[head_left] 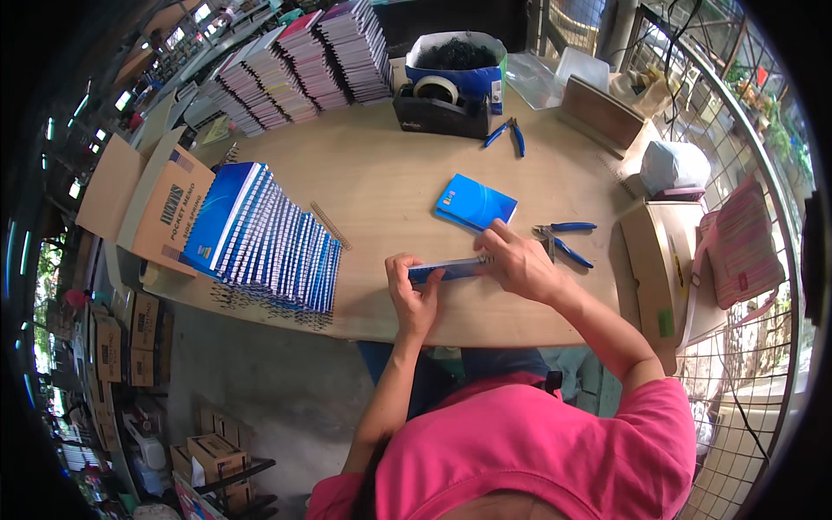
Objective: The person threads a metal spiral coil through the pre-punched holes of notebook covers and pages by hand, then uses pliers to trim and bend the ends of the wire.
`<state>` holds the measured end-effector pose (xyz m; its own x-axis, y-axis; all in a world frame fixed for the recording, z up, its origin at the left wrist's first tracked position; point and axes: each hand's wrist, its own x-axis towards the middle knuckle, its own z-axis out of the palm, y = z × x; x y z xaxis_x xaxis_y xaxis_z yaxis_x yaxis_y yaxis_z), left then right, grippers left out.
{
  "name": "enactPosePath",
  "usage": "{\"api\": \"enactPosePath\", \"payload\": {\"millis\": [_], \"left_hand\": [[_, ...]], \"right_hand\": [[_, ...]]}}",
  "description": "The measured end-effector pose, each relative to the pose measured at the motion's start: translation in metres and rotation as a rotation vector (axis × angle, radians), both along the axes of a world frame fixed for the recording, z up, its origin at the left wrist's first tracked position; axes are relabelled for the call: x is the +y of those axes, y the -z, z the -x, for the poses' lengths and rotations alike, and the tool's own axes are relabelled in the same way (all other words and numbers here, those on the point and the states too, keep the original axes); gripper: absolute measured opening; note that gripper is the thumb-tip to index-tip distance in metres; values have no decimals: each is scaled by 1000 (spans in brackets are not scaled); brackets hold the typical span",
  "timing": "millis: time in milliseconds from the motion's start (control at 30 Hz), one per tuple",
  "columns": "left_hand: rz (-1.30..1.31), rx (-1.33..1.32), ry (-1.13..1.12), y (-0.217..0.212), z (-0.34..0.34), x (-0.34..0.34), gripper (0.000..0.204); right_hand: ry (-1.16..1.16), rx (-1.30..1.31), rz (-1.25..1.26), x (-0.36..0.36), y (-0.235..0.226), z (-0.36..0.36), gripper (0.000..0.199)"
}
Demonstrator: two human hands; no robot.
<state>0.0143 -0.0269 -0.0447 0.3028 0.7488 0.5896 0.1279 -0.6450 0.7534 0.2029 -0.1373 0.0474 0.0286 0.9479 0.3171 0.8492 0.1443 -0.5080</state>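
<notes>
A small blue pocket notebook (pixel 457 269) is held edge-up above the near part of the table. My left hand (pixel 413 293) grips its left end between thumb and fingers. At its right end, my right hand (pixel 523 265) is closed in a pinch around a wire spiral (pixel 487 257) along the upper edge; the fingertips are partly hidden. Just beyond lies a blue-covered notebook (pixel 477 203), flat on the table. To the right of my right hand, blue-handled cutting pliers (pixel 568 243) rest with their handles apart.
At left, a leaning row of blue spiral notebooks (pixel 273 247) stands beside an opened carton (pixel 165 208). A loose wire coil (pixel 329 227) lies near them. Farther back are tall notebook stacks (pixel 303 65), a tape dispenser (pixel 442 113) and second pliers (pixel 510 137). A cardboard box (pixel 659 269) sits right.
</notes>
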Motion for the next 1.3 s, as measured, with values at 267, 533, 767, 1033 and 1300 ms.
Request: {"api": "enactPosePath", "payload": {"millis": [267, 533, 767, 1033, 1300], "left_hand": [[-20, -9, 13, -2, -1, -3, 47], [25, -14, 107, -3, 24, 7, 54], [-126, 33, 28, -7, 16, 2, 63], [-62, 55, 201, -6, 29, 9, 61], [-12, 57, 213, -10, -7, 1, 64]], "right_hand": [[-5, -92, -63, -1, 17, -4, 31], [345, -255, 239, -38, -6, -108, 68], [323, -33, 311, -54, 20, -91, 67], [477, -178, 448, -15, 16, -25, 70], [-332, 844, 360, -11, 11, -69, 45]]}}
